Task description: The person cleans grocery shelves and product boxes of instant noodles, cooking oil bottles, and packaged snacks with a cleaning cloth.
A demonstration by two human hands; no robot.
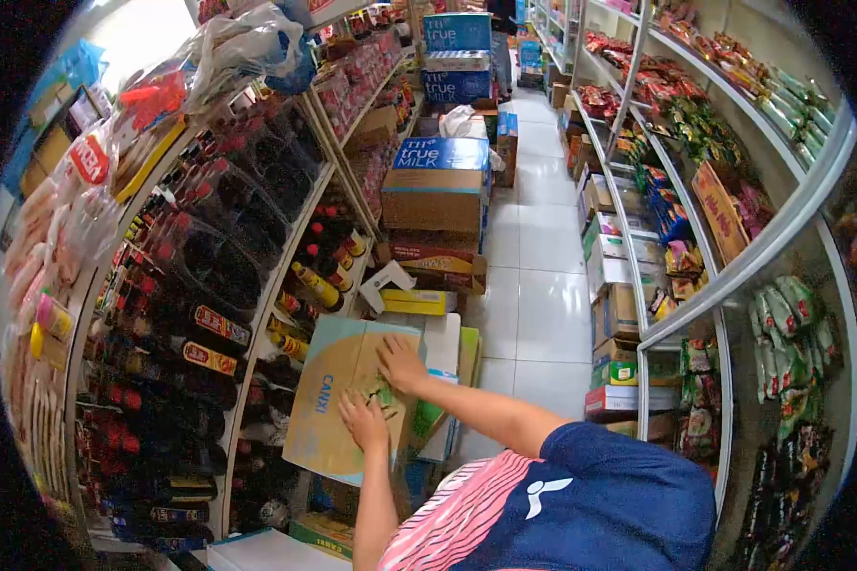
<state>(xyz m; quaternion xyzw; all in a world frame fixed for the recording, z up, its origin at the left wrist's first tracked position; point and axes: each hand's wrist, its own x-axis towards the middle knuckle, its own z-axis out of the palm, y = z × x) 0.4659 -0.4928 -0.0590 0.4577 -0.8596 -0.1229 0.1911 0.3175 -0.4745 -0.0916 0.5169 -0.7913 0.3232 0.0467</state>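
Observation:
Both my hands rest on a brown and pale green cardboard box (326, 419) marked "CANXI", which sits tilted in view beside the bottle shelves. My left hand (365, 421) lies on its upper face with the fingers spread. Farther up that face, my right hand (402, 364) is also laid flat, fingers apart. Between the hands a green printed picture partly shows. Just to the right, touching or close to the box, are a white carton (440, 344) and a green one (468, 354). What supports the box is mostly hidden.
Shelves of dark sauce bottles (229, 247) line the left. Ahead stand stacked milk boxes (436, 181) and a yellow carton (415, 302). A white tiled aisle (548, 295) runs between them and metal-framed shelves (681, 328) of packets. A green carton (322, 535) lies low, near me.

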